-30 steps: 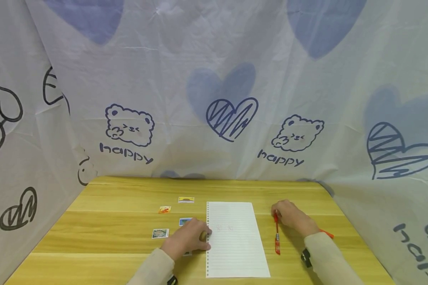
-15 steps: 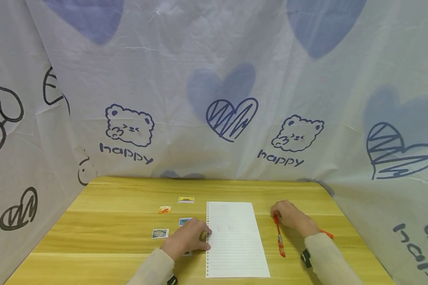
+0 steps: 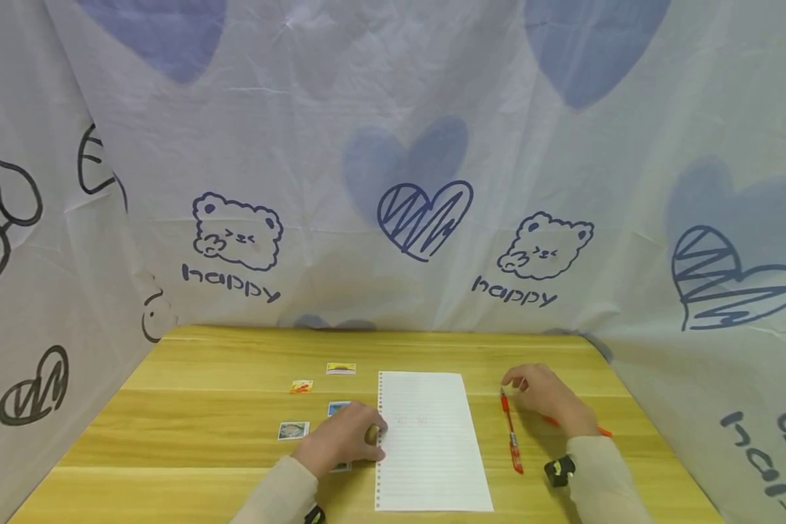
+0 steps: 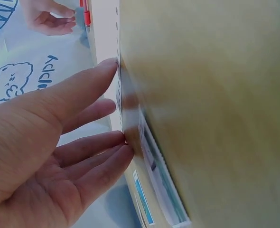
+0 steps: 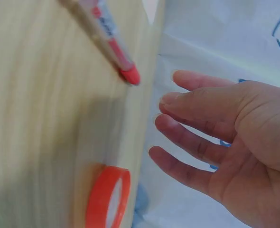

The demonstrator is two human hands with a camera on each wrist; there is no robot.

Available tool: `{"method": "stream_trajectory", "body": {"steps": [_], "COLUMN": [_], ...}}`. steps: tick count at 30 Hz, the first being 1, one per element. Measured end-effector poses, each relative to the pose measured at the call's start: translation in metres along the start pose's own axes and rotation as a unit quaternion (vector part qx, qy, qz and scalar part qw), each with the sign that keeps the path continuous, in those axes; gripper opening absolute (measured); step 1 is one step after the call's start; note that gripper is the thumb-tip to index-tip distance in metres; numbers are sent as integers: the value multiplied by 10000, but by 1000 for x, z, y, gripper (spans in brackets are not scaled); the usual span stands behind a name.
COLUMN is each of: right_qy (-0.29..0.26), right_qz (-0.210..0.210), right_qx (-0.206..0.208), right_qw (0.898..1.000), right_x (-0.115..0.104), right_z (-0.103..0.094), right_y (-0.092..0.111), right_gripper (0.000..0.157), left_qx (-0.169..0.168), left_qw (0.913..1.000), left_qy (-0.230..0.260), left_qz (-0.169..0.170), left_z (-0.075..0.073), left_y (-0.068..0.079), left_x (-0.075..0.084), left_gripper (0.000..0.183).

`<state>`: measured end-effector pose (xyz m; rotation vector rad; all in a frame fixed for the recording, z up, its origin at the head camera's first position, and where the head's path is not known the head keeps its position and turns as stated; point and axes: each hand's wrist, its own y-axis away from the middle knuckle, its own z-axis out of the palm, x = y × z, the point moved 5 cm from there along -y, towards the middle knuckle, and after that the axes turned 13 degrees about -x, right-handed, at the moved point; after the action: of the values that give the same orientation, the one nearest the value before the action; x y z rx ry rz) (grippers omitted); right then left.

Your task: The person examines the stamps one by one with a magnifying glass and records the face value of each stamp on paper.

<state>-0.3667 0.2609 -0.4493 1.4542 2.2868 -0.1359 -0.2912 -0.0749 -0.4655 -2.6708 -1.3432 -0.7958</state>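
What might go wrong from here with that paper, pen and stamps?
The red pen lies loose near the right hand, so a brush of the fingers might send it rolling.
The lined sheet has the left hand only at its punched edge, so it could swivel if pushed from the far side.
The blue stamp, partly hidden by the left hand in the head view, might shift if that hand slides.

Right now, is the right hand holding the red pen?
No: in the right wrist view, the red pen lies on the table, apart from the right hand.
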Motion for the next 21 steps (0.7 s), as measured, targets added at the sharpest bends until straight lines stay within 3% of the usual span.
{"method": "stream_trajectory", "body": {"steps": [7, 12, 15, 21], "right_qy": [-67, 11, -32, 25], "right_qz": [-68, 84, 176, 158], "right_qx": [55, 281, 371, 568], "right_qw": [9999, 9996, 9992, 9983], "right_x": [0, 14, 25, 47], "right_z": [-9, -20, -24, -22], "right_y": [15, 31, 41, 56], "right_gripper": [28, 30, 25, 15], "left_qx": [79, 646, 1009, 1270], "left_qw": [9999, 9978, 9949, 9894], "left_qy": [-123, -65, 50, 204], "left_qz": [42, 131, 29, -678], "left_z": [-4, -28, -44, -61], "left_y": [2, 13, 22, 39], "left_x": [-1, -8, -26, -74], "left_gripper": [31, 32, 29, 28]}}
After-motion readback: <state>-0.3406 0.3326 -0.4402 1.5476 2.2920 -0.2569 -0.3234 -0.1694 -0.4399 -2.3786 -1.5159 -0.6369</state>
